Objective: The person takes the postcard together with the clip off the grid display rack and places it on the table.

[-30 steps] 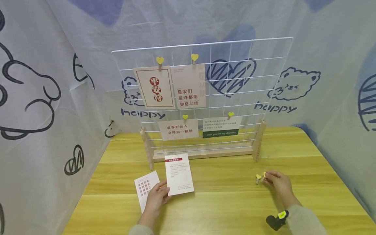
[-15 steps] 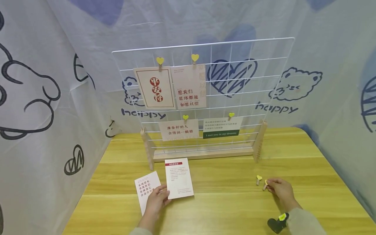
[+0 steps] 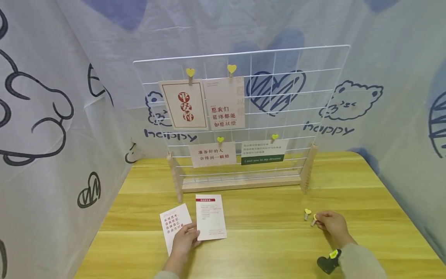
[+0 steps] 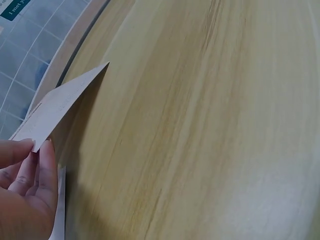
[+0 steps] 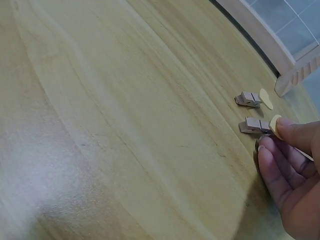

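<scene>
My left hand point(image 3: 185, 239) pinches the lower left edge of a white card with a red header point(image 3: 211, 217); in the left wrist view that card point(image 4: 65, 105) tilts up off the table between thumb and fingers. Partly under the hand lies another white card with red writing point(image 3: 174, 224). On the right, my right hand point(image 3: 333, 225) pinches a small wooden clothespin with a yellow heart point(image 3: 314, 220) by its heart end. A second heart clothespin point(image 3: 307, 214) lies just beyond it, apart from the fingers, as the right wrist view also shows.
A white wire grid rack point(image 3: 278, 116) on a wooden base point(image 3: 240, 184) stands at the back of the table point(image 3: 265, 248). Several cards hang on it from heart clothespins, among them a green-banded card point(image 3: 263, 152). Printed curtains point(image 3: 393, 58) enclose the table.
My left hand has brought the red-header card lower and slightly toward me. The right hand has shifted down a little with the clothespin, away from the other clothespin.
</scene>
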`<act>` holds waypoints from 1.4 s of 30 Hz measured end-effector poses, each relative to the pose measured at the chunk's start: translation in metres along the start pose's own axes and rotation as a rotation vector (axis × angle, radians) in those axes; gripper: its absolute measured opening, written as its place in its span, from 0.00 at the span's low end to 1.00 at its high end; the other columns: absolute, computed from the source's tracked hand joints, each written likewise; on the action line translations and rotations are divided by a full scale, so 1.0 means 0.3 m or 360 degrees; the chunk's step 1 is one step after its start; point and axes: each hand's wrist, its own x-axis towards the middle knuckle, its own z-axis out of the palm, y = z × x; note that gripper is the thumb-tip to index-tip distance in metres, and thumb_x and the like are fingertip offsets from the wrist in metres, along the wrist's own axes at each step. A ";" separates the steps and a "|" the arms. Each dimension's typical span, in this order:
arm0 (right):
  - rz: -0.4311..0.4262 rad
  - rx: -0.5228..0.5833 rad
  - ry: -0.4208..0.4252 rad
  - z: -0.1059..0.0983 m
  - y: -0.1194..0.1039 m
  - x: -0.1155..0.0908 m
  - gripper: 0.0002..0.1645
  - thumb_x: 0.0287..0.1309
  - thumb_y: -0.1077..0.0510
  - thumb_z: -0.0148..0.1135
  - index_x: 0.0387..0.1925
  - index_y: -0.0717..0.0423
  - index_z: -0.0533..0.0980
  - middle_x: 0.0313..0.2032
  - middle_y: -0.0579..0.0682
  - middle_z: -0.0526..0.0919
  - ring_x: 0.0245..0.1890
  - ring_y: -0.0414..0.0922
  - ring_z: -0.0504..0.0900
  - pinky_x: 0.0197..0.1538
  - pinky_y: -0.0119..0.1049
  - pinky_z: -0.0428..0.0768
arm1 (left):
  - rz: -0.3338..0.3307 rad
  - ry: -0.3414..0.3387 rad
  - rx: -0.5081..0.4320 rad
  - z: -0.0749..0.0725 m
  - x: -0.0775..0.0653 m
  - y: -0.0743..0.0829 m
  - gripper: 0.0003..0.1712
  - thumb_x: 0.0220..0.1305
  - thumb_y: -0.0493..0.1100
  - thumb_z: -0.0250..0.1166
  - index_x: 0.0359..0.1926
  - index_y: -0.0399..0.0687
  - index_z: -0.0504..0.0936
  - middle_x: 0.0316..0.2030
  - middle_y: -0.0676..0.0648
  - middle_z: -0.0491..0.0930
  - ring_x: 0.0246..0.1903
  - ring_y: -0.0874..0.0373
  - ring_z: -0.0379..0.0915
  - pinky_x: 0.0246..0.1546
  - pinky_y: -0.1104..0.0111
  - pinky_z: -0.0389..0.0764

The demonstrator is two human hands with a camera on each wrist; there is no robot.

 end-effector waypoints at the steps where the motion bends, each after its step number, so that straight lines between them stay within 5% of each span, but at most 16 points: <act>1: 0.0006 -0.0007 -0.0002 0.000 0.001 0.002 0.14 0.52 0.70 0.51 0.37 0.82 0.67 0.19 0.47 0.76 0.20 0.36 0.75 0.26 0.27 0.77 | 0.0009 0.0008 0.0017 0.000 0.000 -0.002 0.23 0.53 0.29 0.55 0.51 0.25 0.64 0.36 0.38 0.76 0.28 0.58 0.74 0.31 0.66 0.78; 26: 0.0015 -0.0220 0.0036 0.014 -0.025 -0.011 0.13 0.52 0.69 0.50 0.36 0.80 0.67 0.18 0.48 0.76 0.19 0.37 0.74 0.24 0.28 0.77 | -0.0038 0.0095 0.0412 0.008 0.010 -0.002 0.14 0.51 0.31 0.55 0.40 0.24 0.72 0.27 0.43 0.74 0.25 0.57 0.71 0.26 0.68 0.77; 42: -0.0045 -0.0456 0.0031 -0.008 -0.025 -0.024 0.18 0.53 0.60 0.53 0.37 0.76 0.70 0.26 0.53 0.79 0.25 0.41 0.76 0.29 0.33 0.78 | -0.0118 0.0081 0.0517 -0.009 -0.013 0.039 0.13 0.53 0.36 0.54 0.37 0.27 0.72 0.31 0.39 0.74 0.25 0.55 0.71 0.27 0.66 0.78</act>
